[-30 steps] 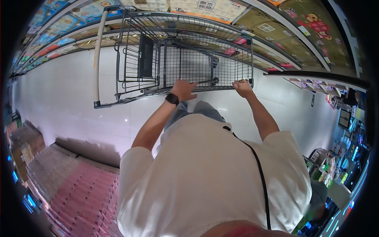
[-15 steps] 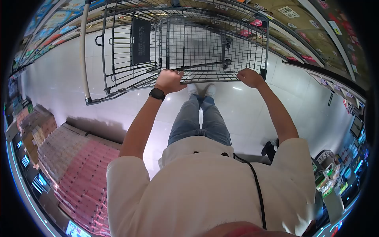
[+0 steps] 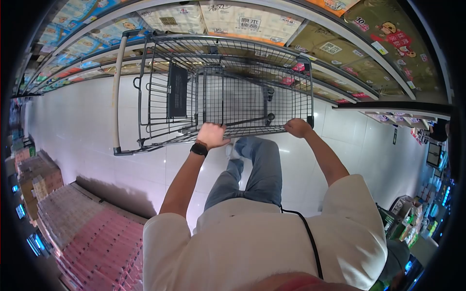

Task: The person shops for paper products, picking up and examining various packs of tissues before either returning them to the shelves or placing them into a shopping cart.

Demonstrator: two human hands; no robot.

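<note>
A grey wire shopping cart (image 3: 252, 46) stands sideways in front of me, with nothing in its basket. Its pale push handle (image 3: 118, 97) is at the left end, and a dark panel (image 3: 177, 91) hangs inside near that end. My left hand (image 3: 212, 135), below a black wristwatch (image 3: 199, 149), is closed around the near top rim. Farther right, my right hand (image 3: 297, 128) grips the same rim close to the front corner. The fingers of both hands are partly hidden behind the rim.
Shelves of packaged tissue (image 3: 252, 22) run along the far side, close behind the cart. Stacked pink packs (image 3: 104, 242) stand at lower left. More goods (image 3: 412, 218) are at the right, with a dark-clothed person's part (image 3: 439, 130) at the far right edge.
The cart and both hands now appear lower in view, and more of the shelves shows above. One of my legs has stepped forward toward the cart. Both hands keep their grip.
</note>
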